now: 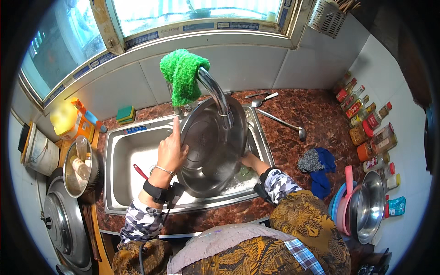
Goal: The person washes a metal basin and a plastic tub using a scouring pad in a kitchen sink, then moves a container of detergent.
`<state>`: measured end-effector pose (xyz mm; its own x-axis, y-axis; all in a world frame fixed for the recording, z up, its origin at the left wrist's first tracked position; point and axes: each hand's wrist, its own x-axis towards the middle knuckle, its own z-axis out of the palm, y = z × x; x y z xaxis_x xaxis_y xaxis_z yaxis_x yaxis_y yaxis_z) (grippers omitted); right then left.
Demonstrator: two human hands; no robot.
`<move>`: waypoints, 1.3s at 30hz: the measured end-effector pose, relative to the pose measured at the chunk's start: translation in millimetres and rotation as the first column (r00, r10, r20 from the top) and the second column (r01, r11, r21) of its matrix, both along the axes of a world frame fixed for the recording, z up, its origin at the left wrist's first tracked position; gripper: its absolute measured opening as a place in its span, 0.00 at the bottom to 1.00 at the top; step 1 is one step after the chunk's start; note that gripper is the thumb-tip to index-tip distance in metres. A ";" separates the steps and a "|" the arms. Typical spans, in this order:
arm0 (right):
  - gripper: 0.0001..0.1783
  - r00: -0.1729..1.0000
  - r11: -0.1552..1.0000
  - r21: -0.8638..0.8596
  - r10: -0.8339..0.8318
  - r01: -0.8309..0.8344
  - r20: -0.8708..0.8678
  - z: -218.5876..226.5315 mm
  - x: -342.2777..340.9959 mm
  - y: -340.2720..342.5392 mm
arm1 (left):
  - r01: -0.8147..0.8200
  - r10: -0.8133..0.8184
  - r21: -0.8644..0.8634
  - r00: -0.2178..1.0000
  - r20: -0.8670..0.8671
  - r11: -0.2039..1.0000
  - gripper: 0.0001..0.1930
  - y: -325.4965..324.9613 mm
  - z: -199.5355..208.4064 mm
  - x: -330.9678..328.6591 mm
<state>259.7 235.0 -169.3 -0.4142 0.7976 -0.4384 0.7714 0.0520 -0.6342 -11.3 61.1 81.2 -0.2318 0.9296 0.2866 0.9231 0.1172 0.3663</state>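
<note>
Kitchen counter was dark red speckled stone under a big window, with a steel sink [120, 158] set into it. Person was standing at the sink holding a big round steel basin [213, 146] tipped up on edge under the curved tap [215, 94], which had a green cloth [182, 75] draped over it.

Left hand [172, 149] was pressed flat-ish against the basin's left rim, index finger pointing up, so fingers spread and bracing it rather than clenched. Right hand [250, 160] was tucked behind the lower right edge of the basin, mostly hidden, so I couldn't tell if those fingers were curled on the rim or holding a scrubber. Looked like something greenish and some suds down in the sink near it.

Off to the side: a grey scouring pad [310, 160] on a blue rag [323, 172], a ladle [286, 123], a row of sauce bottles [366, 123] along the right wall, and 1 more steel bowl [371, 206] stacked on the right.

My take on doing this bit well: keep the left hand firm on the rim so the basin doesn't slide, rotate it bit by bit under the spout, and watch that the edge doesn't bang into the tap.
</note>
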 end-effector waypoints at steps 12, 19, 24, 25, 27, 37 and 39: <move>0.19 0.990 0.989 0.116 -0.099 0.088 0.096 129.8 54.3 14.2 | -0.020 0.148 -0.274 0.878 0.455 0.962 0.33 13.6 17.0 -54.3; 0.22 0.984 0.911 0.409 -0.114 0.049 0.136 251.5 95.5 13.5 | 0.121 0.275 -0.361 0.443 0.853 0.925 0.16 -5.1 -68.8 -20.1; 0.18 0.956 0.853 0.521 -0.182 0.036 0.232 310.5 84.1 15.2 | 0.251 0.400 -0.410 0.094 0.912 0.877 0.08 1.2 -163.9 21.5; 0.18 0.955 0.837 0.547 -0.171 0.010 0.243 320.5 77.6 11.6 | 0.260 0.423 -0.426 0.070 0.903 0.867 0.08 5.5 -180.1 33.3; 0.19 0.957 0.790 0.610 -0.221 0.063 0.187 316.5 82.2 17.5 | 0.346 0.448 -0.423 0.010 0.894 0.837 0.13 10.8 -177.0 57.5; 0.13 0.950 0.285 0.957 0.310 -0.056 -0.037 367.9 14.4 -73.5 | 0.146 0.373 -0.402 0.191 0.908 0.904 0.34 18.4 -171.8 35.1; 0.14 0.943 0.203 0.972 0.331 -0.118 0.046 376.6 4.2 -96.8 | 0.119 0.319 -0.375 0.331 0.888 0.919 0.28 12.3 -174.9 21.4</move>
<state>263.9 138.1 207.3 -0.6218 0.4287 0.6554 0.5228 0.8503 -0.0602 10.1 73.4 -93.7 -0.2345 0.8466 -0.4778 -0.0230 0.4866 0.8733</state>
